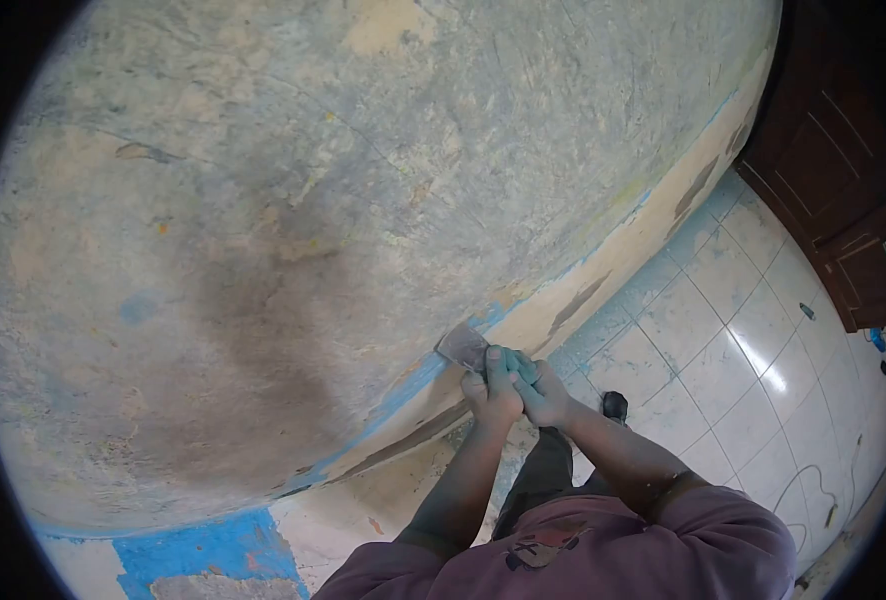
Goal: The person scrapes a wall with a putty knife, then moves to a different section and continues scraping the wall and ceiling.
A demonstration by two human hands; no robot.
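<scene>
Both of my hands are closed together around a scraper with a flat, broad grey blade (462, 346). My left hand (495, 394) and my right hand (545, 394) overlap at its handle, which the fingers hide. Bluish dust coats the fingers. The blade's edge meets the wall (263, 230) at a strip of blue paint (415, 385) along the lower part. Above that strip the wall surface is mottled grey and beige, with scratches and patches. Below it runs a cream band (533, 320) with dark, bare stretches.
Dusty white floor tiles (718, 350) lie to the right below the wall. A brown panelled door (823, 150) stands at the upper right. A cable (813, 475) and small objects lie on the floor. At lower left is a peeling blue patch (188, 550).
</scene>
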